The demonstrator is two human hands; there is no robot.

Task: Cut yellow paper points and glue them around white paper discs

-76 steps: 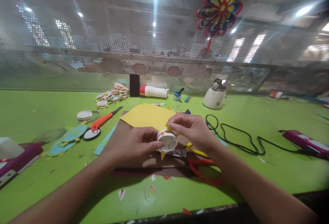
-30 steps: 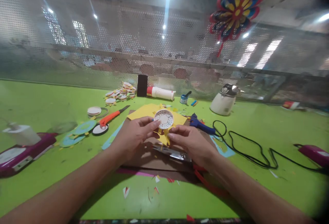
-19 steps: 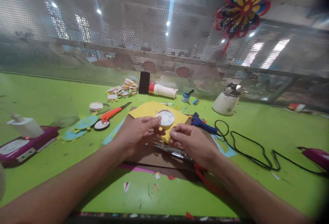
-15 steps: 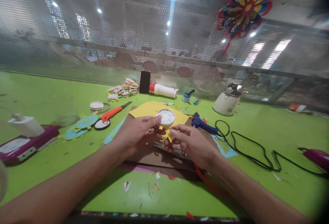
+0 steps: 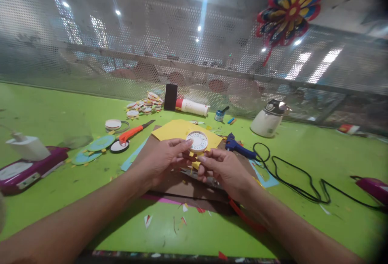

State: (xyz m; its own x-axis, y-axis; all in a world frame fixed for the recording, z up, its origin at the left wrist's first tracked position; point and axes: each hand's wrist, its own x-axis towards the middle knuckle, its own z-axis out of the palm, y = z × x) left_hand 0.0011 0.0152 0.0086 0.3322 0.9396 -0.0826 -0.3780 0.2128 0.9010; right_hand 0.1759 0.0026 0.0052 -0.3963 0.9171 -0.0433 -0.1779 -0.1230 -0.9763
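My left hand (image 5: 169, 157) is closed on the edge of a small round white paper disc (image 5: 198, 141) with a raised rim and a dotted face. Yellow paper tabs (image 5: 196, 164) stick out below the disc. My right hand (image 5: 220, 165) pinches at these tabs with thumb and forefinger, just under the disc's lower edge. Both hands are raised over a yellow paper sheet (image 5: 172, 128) and a brown board (image 5: 169, 185). To the right of my right hand lies a blue glue gun (image 5: 239, 146) with a black cord.
Left are an orange-handled knife (image 5: 133, 133), light-blue paper discs (image 5: 101, 143) and a purple power strip (image 5: 39, 167). Behind stand a pile of finished-looking discs (image 5: 148, 104), a phone (image 5: 171, 97), a white tube (image 5: 194, 107) and a blue jar (image 5: 219, 114). A white kettle-like container (image 5: 266, 120) stands right.
The disc has shifted slightly right and down, with its face turned more toward me. My right fingers have drawn closer to the disc, covering more of the yellow tabs.
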